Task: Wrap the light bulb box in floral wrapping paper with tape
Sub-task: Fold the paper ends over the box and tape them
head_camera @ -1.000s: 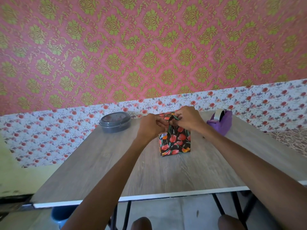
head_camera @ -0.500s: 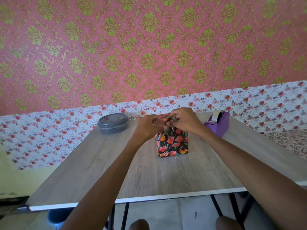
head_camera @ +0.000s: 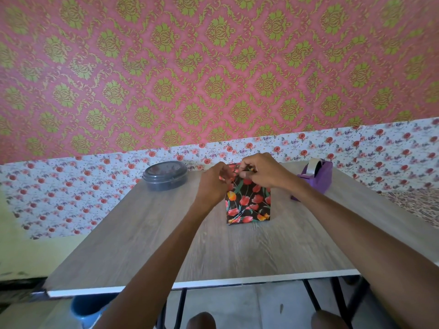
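The light bulb box (head_camera: 248,203) stands upright in the middle of the wooden table (head_camera: 237,248), covered in black wrapping paper with red and orange tulips. Its lower end is folded closed. My left hand (head_camera: 213,184) pinches the paper flap at the top left of the box. My right hand (head_camera: 261,170) presses down on the folded paper at the top, fingers curled over it. The top of the box is hidden under both hands. A purple tape dispenser (head_camera: 314,176) with a roll of clear tape sits just right of my right wrist.
A round grey lidded container (head_camera: 165,175) stands at the table's far left. The floral-papered wall (head_camera: 71,191) runs behind the table. Below the near edge are black table legs (head_camera: 180,307), a blue bucket (head_camera: 88,307) and my knees.
My hands stay on the top of the box, with the fingers shifting slightly on the paper folds. The box has barely moved.
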A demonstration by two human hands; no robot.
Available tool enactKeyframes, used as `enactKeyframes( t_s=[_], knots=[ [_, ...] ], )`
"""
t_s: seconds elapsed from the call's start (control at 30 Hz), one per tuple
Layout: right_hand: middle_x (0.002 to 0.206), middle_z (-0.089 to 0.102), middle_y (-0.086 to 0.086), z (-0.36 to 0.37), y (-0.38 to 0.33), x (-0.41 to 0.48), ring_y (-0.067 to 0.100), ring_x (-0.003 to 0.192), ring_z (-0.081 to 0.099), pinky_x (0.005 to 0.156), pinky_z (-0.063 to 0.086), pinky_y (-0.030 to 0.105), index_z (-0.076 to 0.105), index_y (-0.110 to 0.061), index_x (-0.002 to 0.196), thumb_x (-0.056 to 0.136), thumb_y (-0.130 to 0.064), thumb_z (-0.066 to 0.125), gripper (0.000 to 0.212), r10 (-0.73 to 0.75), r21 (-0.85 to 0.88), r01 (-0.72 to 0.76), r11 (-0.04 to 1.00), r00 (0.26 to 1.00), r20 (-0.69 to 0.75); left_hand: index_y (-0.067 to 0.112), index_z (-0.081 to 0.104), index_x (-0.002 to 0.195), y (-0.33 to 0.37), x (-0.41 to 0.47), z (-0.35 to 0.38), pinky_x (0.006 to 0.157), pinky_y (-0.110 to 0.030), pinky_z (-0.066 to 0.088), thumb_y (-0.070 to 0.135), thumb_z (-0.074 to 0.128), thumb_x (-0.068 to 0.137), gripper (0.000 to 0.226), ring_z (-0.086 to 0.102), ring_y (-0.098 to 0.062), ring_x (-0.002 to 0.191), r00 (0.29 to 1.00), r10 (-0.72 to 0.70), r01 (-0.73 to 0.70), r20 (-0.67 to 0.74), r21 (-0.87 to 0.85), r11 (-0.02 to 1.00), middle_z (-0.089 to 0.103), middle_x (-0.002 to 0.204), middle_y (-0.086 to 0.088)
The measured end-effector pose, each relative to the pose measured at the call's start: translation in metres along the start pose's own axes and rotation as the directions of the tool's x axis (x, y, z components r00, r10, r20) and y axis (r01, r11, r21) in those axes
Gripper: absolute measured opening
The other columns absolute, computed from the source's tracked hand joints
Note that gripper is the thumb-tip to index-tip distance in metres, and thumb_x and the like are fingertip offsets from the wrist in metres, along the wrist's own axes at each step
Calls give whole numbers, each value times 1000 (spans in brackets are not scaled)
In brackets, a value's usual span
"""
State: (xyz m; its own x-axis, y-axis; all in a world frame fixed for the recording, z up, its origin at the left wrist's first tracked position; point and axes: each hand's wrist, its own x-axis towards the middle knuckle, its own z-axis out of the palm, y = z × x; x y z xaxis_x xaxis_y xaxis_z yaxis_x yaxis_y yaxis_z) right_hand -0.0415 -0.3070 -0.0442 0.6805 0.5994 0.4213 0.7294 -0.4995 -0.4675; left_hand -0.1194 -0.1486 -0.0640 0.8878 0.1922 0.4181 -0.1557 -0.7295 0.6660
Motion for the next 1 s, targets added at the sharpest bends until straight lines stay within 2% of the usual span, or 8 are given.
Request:
enactKeyframes(
  t_s=[0.13,0.23,0.37,0.5,0.67,0.8,0.93,1.0],
  knots=[
    [103,72,-3,1,4,1,16,109,62,103,41,38,72,-19,86,89,-15,71,5,9,63,-8,998,1000,-1,15,74,86,-3,-6,7,59,-18,45,2,72,83,13,55,-1,64,974,71,-37,-217,153,987,61,74,9],
    [92,70,-9,1,5,0,6,97,62,102,42,37,74,-13,87,87,-11,72,3,-9,92,11,996,1000,-23,15,75,90,-6,-8,14,64,-23,55,2,71,85,14,61,-5,66,982,54,-34,-181,115,993,63,72,11],
    [93,69,-8,-1,4,-4,4,93,60,96,43,30,74,-12,93,86,-14,74,7,-34,118,37,992,999,-26,18,68,83,-5,-7,16,53,-15,42,13,75,84,9,61,-10,69,990,56,-36,-132,146,989,66,80,5],
    [103,70,-10,-3,9,-3,-8,90,61,84,49,24,72,-16,98,81,-12,79,20,13,175,-16,984,1000,19,17,64,78,-2,-5,16,60,-23,46,4,71,84,16,64,-12,71,991,73,-53,-110,181,982,66,74,5],
    [105,67,-11,2,15,-6,5,105,59,90,50,31,69,-19,96,79,-12,80,21,58,185,-49,981,997,-45,14,67,83,5,-7,20,63,-33,52,3,62,85,12,64,-22,74,991,79,-44,-111,287,957,69,77,-2],
    [107,70,-4,6,11,-7,7,103,61,81,50,27,69,-17,94,80,-14,80,18,47,155,-31,987,994,-99,13,55,111,15,-14,22,59,-38,52,-1,62,85,30,64,-24,75,990,76,-36,-115,311,950,69,83,-7],
    [112,71,-6,-3,17,-4,9,108,63,100,50,42,71,-26,100,86,-38,73,19,100,192,-115,975,991,86,17,36,125,22,-23,26,49,-34,35,-3,60,87,49,57,-26,68,987,84,-25,-138,383,923,64,85,-8],
    [134,62,-1,-10,13,-7,16,127,54,112,37,47,70,-30,112,91,-67,45,49,142,238,-188,953,970,199,20,32,122,21,-24,28,49,-33,33,0,62,86,50,60,-27,67,984,104,-38,-144,399,916,65,85,-7]
  ],
)
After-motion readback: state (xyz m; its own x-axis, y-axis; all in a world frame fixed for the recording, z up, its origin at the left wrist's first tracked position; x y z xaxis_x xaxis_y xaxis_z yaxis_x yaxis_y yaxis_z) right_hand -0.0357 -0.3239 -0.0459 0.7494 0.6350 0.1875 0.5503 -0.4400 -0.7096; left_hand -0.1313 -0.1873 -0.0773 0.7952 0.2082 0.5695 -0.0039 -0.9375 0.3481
